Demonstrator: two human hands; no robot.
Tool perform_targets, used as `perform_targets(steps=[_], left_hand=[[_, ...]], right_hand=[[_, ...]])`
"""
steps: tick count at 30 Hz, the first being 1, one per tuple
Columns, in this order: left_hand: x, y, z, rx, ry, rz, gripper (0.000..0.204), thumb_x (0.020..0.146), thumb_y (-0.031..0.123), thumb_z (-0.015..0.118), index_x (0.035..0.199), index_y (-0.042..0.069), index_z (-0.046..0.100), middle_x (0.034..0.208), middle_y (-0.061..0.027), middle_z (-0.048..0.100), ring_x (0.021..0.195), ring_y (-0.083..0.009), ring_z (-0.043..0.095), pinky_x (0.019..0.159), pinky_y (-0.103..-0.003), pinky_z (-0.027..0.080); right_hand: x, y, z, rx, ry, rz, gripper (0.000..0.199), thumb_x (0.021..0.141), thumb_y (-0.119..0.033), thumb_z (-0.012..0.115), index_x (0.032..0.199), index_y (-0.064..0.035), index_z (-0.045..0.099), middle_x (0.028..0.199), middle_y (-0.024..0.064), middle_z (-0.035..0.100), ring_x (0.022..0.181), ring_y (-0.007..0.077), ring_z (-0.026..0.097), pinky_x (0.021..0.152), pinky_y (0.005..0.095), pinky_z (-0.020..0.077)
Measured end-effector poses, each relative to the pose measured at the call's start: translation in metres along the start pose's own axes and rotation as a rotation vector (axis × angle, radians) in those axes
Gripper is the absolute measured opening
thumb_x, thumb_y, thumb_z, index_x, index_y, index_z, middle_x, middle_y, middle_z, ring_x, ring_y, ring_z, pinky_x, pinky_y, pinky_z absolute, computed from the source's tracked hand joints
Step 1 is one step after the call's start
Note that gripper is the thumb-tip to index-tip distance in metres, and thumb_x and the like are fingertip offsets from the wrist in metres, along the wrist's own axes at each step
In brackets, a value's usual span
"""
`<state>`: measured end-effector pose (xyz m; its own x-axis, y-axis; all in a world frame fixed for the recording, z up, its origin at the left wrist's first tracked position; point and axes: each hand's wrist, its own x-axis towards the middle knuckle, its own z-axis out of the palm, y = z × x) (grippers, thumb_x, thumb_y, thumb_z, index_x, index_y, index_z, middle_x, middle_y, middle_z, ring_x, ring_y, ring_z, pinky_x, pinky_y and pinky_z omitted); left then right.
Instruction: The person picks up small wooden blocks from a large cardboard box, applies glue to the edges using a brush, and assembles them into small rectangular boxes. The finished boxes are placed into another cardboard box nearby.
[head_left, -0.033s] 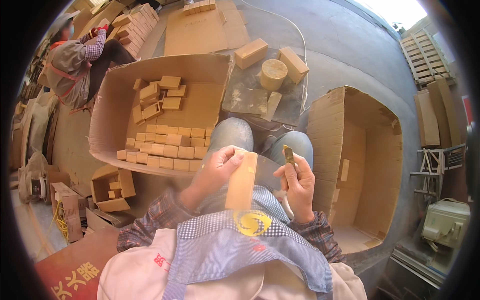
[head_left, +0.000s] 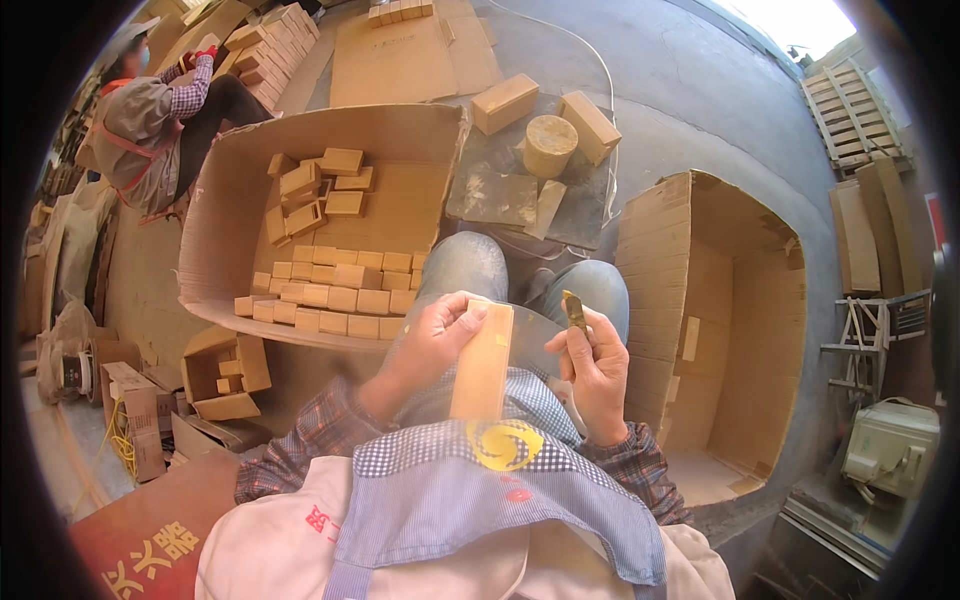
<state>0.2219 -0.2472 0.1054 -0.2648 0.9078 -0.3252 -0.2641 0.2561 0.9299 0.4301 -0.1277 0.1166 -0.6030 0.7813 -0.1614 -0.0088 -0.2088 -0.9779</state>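
My left hand (head_left: 440,340) grips a long, pale wooden box (head_left: 482,365) near its upper end, thumb on the top face. A small lighter patch shows near the box's right edge. The box is tilted above my lap, its lower end by the apron. To its right, my right hand (head_left: 597,372) pinches a small, stained brownish scraper (head_left: 574,310), tip up and apart from the box. Ahead of my knees, a low stand (head_left: 480,165) bears a round tub (head_left: 549,146), two more wooden boxes (head_left: 504,104) and a flat stained plate.
On the left a large carton (head_left: 212,245) holds several wooden boxes in rows and a loose pile. Another open carton (head_left: 655,300) stands at my right. A co-worker (head_left: 140,125) sits at the far left by stacked boxes. A small carton (head_left: 205,365) and a stepladder (head_left: 860,340) flank the area.
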Motion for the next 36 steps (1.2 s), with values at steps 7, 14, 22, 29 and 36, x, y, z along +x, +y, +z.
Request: perform_targets(steps=[7, 14, 22, 29, 36], left_hand=[[-0.029, 0.0, 0.007, -0.074, -0.039, -0.056, 0.029, 0.111, 0.028, 0.056, 0.131, 0.007, 0.056, 0.114, -0.0044, 0.067, 0.098, -0.0094, 0.066, 0.086, -0.028, 0.056], [-0.022, -0.004, 0.001, 0.248, 0.12, -0.009, 0.034, 0.109, 0.036, 0.056, 0.124, 0.005, 0.06, 0.108, -0.0087, 0.065, 0.101, -0.0157, 0.066, 0.089, -0.032, 0.054], [-0.01, -0.021, -0.012, 0.318, 0.146, -0.06, 0.037, 0.105, 0.04, 0.058, 0.115, 0.005, 0.062, 0.103, -0.0169, 0.065, 0.098, -0.0279, 0.064, 0.09, -0.04, 0.051], [-0.005, -0.029, -0.023, 0.291, 0.154, -0.047, 0.037, 0.107, 0.04, 0.057, 0.114, 0.005, 0.062, 0.103, -0.0174, 0.067, 0.094, -0.0278, 0.065, 0.088, -0.04, 0.052], [-0.009, -0.045, -0.023, 0.345, 0.187, -0.09, 0.04, 0.107, 0.042, 0.057, 0.12, 0.005, 0.063, 0.106, -0.019, 0.066, 0.103, -0.0293, 0.066, 0.093, -0.041, 0.051]], right_hand=[[-0.009, 0.007, 0.006, -0.029, -0.045, -0.007, 0.027, 0.11, -0.01, 0.055, 0.133, 0.002, 0.064, 0.093, 0.0054, 0.071, 0.056, -0.0002, 0.042, 0.047, 0.0177, 0.0349], [-0.015, -0.003, 0.001, -0.256, -0.003, -0.033, 0.022, 0.103, -0.003, 0.062, 0.122, 0.0008, 0.074, 0.092, 0.0043, 0.072, 0.069, 0.0039, 0.055, 0.061, 0.0207, 0.0432], [-0.012, -0.004, 0.001, -0.329, -0.054, -0.09, 0.023, 0.095, 0.004, 0.069, 0.116, -0.0002, 0.077, 0.091, 0.0072, 0.073, 0.08, 0.0104, 0.066, 0.072, 0.0243, 0.0508], [-0.009, 0.002, 0.005, -0.413, -0.147, -0.169, 0.022, 0.093, 0.005, 0.071, 0.112, -0.0022, 0.078, 0.091, 0.0088, 0.074, 0.08, 0.0121, 0.068, 0.069, 0.0254, 0.0516], [-0.01, 0.009, 0.014, -0.417, -0.262, -0.103, 0.022, 0.092, 0.003, 0.072, 0.112, -0.0043, 0.079, 0.093, 0.0096, 0.074, 0.079, 0.0156, 0.069, 0.065, 0.0275, 0.0521]])
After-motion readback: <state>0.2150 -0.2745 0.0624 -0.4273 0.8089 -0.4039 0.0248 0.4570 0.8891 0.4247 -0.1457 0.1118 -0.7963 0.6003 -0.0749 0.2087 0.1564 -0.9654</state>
